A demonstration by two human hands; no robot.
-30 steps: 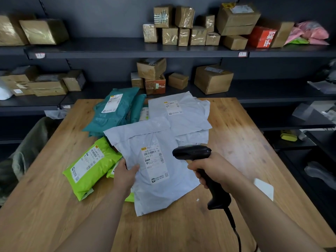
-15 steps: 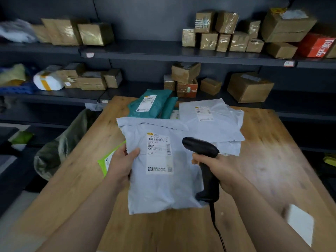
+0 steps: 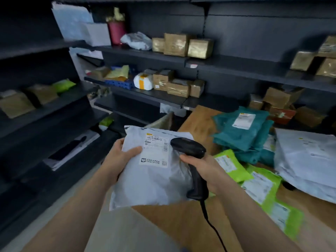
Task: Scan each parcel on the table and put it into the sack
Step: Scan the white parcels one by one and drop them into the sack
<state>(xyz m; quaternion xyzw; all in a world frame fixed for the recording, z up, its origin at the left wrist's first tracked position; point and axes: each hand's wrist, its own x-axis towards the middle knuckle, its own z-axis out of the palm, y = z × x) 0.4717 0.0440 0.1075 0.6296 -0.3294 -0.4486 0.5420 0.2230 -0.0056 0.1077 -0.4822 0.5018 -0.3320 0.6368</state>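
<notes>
Grey parcel (image 3: 154, 180) held between two hands, above the table's (image 3: 181, 226) edge.
The left hand (image 3: 121, 157) grips the parcel's 9 o'clock edge, thumb on the label. At 3 o'clock the right hand (image 3: 201, 168) clenches the scanner (image 3: 188, 148). The sack (image 3: 164, 122) lies beyond, at 12 o'clock.

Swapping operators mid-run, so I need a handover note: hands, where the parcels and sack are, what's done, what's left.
Left hand grips the left edge of a grey parcel, label up, held above the table at its left edge.
Right hand grips the scanner, its head by the label's right edge.
Sack: only its rim shows, behind the held parcel.
Done: parcel picked up; whether it scanned cannot be told.
Left: put it in the sack, then scan and bag the teal parcels, green parcels and other grey parcels on the table.
</notes>
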